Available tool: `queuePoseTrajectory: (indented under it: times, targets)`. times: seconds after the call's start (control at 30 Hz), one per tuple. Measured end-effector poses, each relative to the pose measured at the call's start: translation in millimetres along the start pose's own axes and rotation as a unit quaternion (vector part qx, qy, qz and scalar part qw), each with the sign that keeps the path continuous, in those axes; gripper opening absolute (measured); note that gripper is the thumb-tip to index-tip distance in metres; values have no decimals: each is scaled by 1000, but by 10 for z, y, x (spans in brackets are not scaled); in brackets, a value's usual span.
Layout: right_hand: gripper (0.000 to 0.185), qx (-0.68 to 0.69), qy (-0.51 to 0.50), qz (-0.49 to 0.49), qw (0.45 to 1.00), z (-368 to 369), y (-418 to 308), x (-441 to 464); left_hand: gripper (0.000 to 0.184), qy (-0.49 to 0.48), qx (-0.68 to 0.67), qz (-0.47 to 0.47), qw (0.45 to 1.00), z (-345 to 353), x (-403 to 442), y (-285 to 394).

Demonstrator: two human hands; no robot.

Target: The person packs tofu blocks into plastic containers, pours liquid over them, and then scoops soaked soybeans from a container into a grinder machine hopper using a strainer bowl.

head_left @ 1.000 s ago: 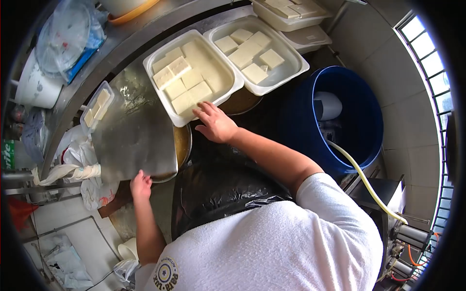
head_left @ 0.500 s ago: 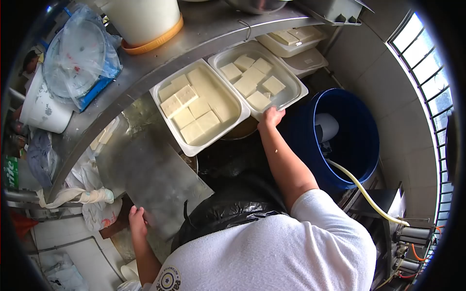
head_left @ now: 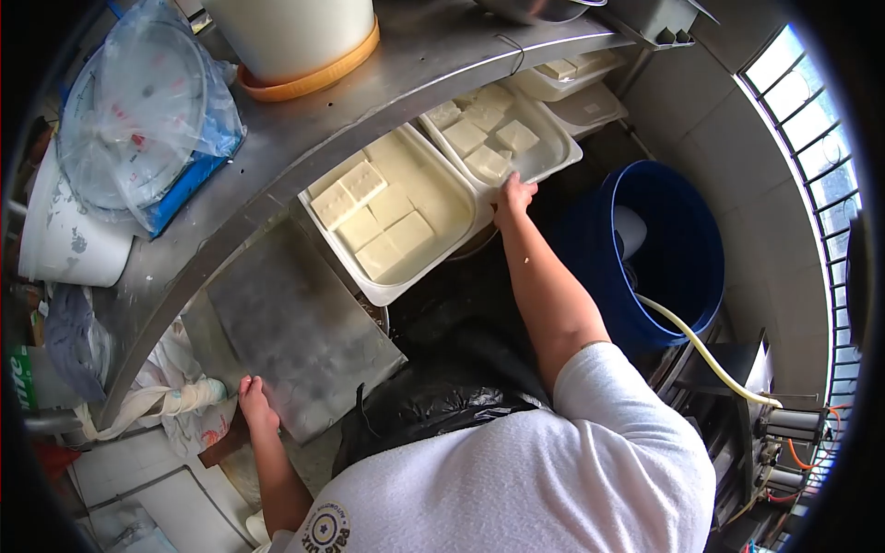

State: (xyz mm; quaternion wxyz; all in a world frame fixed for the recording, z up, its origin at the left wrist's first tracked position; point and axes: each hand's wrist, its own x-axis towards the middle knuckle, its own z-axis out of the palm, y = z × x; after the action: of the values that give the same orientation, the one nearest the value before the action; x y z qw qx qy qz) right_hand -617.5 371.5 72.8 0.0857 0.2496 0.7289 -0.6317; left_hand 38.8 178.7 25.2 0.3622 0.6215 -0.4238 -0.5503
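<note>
My right hand [head_left: 513,195] grips the near rim of a white plastic tub [head_left: 560,167], which holds several pale white blocks that look like tofu [head_left: 517,136] in liquid. Part of this tub lies under the steel counter's edge. Beside it on the left, a second white tub [head_left: 376,296] holds more blocks [head_left: 408,231] in cloudy liquid. My left hand [head_left: 257,404] is closed at the left edge of a flat grey metal sheet [head_left: 300,323], its fingertips partly hidden. The sheet lies left of the second tub, close to my black apron [head_left: 442,405].
A steel counter [head_left: 415,69] curves above the tubs, bearing a white bucket [head_left: 295,37] and a bag-covered blue item [head_left: 138,111]. A deep blue barrel [head_left: 599,267] with a pale hose [head_left: 678,327] stands to the right. White cloths [head_left: 175,387] hang at left. Stacked tubs [head_left: 572,83] sit behind.
The tub in my right hand has slid farther back under the counter edge, hiding some blocks. The metal sheet has shifted and turned slightly, with my left hand at its edge. The view has shifted a little.
</note>
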Motion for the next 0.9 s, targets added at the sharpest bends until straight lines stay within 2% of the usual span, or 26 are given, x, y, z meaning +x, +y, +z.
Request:
queuePoseTrajectory:
  times: [0.03, 0.07, 0.1, 0.17, 0.27, 0.4, 0.47, 0.53, 0.57, 0.6, 0.63, 0.67, 0.73, 0.77, 0.8, 0.87, 0.9]
  targets:
    - [71, 4, -59, -28, 998, 57, 105, 196, 20, 0, 11, -7, 1000, 10, 23, 20]
    - [75, -31, -86, 7, 996, 103, 196, 397, 26, 2, 21, -15, 1000, 16, 41, 36]
    - [77, -26, -105, 12, 994, 97, 161, 418, 26, 3, 22, -17, 1000, -11, 95, 13]
    - [78, -43, -127, 15, 991, 95, 122, 419, 41, -13, 39, -42, 998, -70, 222, -11]
    - [80, -44, -159, 47, 985, 90, 9, 347, 51, -34, 79, -35, 996, -16, 265, 79]
    - [90, -83, -242, 15, 967, -35, -84, 267, 48, -35, 110, -9, 993, 82, 393, 59]
    - [90, -68, -264, 1, 962, -190, -38, 184, 56, -91, 132, -37, 986, 97, 606, -33]
    - [87, -43, -358, -4, 933, -305, 169, 253, 56, -108, 178, -39, 977, 295, 494, 129]
    - [83, -57, -383, -13, 922, -340, 338, 263, 56, -109, 213, 10, 971, 383, 475, 155]
    - [80, -57, -419, -12, 906, -480, 261, -137, 56, -109, 247, 59, 961, 457, 474, 153]
    - [79, -72, -402, -34, 912, -512, 336, -316, 55, -85, 383, 133, 910, 530, 487, 146]
    - [79, -87, -384, -57, 917, -532, 389, -419, 55, -92, 384, 134, 909, 645, 472, 179]
    - [73, -64, -376, -51, 923, -524, 458, -476, 55, -51, 458, 410, 787, 981, 360, 347]
    - [67, -40, -373, -46, 926, -540, 468, -478, 53, -120, 355, 280, 884, 1237, 280, 476]
    - [67, -38, -370, -47, 927, -578, 456, -479, 49, -177, 277, 272, 905, 1439, 353, 441]
    - [52, -179, -384, -72, 903, -641, 362, -469, 44, -243, 173, 107, 949, 1999, 120, 718]
    - [42, -249, -373, -96, 889, -654, 257, -503, 43, -257, 160, 91, 949, 2263, 36, 822]
